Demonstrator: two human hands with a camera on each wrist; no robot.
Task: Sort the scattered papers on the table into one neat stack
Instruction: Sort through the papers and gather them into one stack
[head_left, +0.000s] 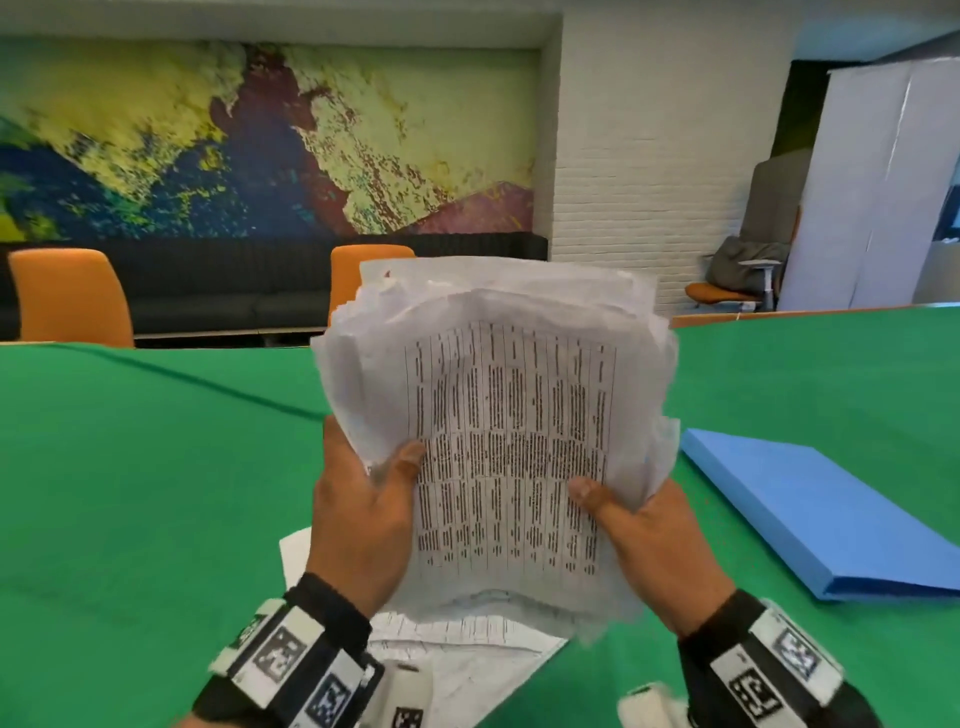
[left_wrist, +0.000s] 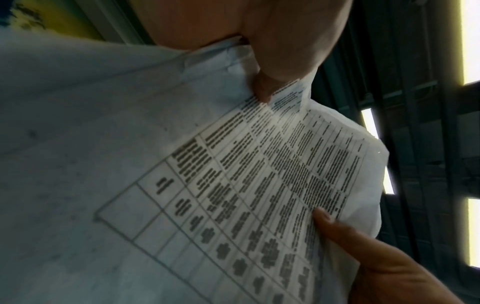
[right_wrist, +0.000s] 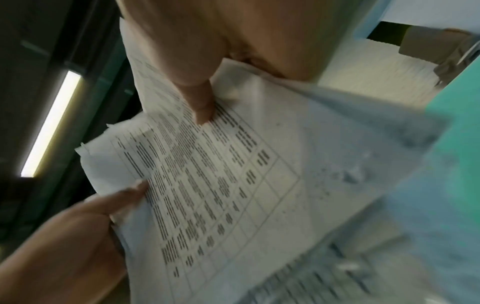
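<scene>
Papers (head_left: 498, 426) — ragged, perhaps unaligned — gripped upright by left hand (head_left: 358, 499) and right hand (head_left: 649, 540).

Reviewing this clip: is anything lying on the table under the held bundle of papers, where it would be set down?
Yes. Loose sheets lie on the green table directly below the bundle that the left hand and right hand hold. The blue folder lies off to the right, clear of that spot.
</scene>
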